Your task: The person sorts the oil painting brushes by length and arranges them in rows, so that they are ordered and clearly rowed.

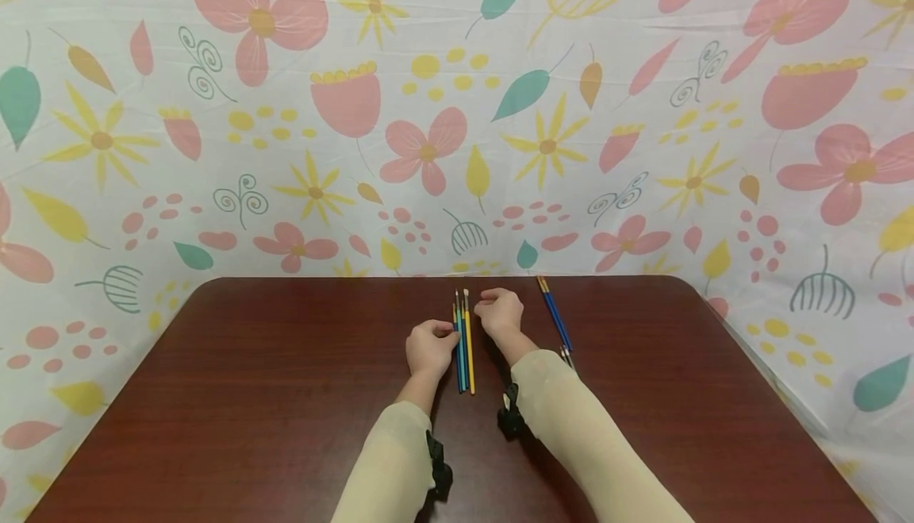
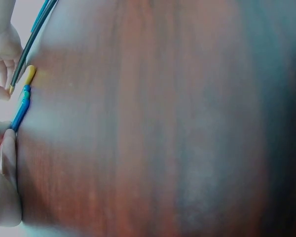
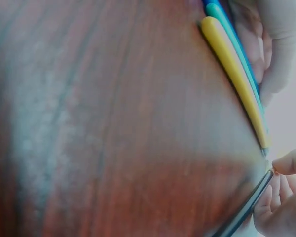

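Observation:
In the head view several paintbrushes (image 1: 469, 352) with yellow, teal and blue handles lie side by side on the dark table, bristles pointing away from me. My left hand (image 1: 430, 348) is at their left edge, thumb and curled fingers pinching the blue paintbrush (image 2: 20, 112). To the right of the row is my right hand (image 1: 501, 313). Both wrist views show it pinching a dark-handled paintbrush (image 3: 245, 210) near the metal collar. From above, the hand and forearm mostly hide that brush.
Farther right lie blue-handled paintbrushes (image 1: 555, 315), reaching toward the table's far edge. Light brush tips (image 1: 566, 356) show beside my right sleeve, the rest hidden under it. Behind the brown table (image 1: 286, 396) hangs a flower-patterned cloth (image 1: 428, 150).

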`<state>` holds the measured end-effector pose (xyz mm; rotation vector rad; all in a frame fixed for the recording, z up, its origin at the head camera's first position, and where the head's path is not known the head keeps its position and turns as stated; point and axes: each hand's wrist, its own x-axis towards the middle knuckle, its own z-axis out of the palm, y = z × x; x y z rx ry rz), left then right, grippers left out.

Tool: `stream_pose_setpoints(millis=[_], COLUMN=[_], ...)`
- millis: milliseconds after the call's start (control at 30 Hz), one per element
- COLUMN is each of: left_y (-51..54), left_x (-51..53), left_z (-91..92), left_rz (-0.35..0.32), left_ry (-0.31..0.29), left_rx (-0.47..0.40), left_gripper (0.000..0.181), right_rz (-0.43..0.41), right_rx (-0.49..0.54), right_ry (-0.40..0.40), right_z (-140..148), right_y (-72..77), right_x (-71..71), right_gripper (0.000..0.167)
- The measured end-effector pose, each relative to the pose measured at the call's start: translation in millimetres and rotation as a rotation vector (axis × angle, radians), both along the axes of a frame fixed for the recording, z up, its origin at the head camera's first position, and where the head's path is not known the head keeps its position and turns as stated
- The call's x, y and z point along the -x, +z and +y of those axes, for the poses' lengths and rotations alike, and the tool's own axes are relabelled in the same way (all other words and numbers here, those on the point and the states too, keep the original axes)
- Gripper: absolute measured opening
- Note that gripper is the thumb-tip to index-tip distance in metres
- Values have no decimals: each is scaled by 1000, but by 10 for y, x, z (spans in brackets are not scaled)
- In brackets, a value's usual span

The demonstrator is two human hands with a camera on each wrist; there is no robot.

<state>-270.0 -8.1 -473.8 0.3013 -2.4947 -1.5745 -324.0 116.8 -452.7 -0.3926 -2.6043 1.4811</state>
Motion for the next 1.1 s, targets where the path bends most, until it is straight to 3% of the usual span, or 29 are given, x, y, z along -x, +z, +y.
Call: stream_pose_setpoints(millis=[433, 1100], left_y=[-19, 28], left_x=[7, -27], left_z=[-1, -6], left_rz=[2, -5], left_ry=[-10, -12], left_rx=[13, 6], left_gripper=[14, 14], right_rz=[-15, -18], right_rx=[195, 326], right_ry=[-29, -44], right_z=[18, 84], right_y=[58, 206], right_x=[-16, -115], right_gripper=[36, 35])
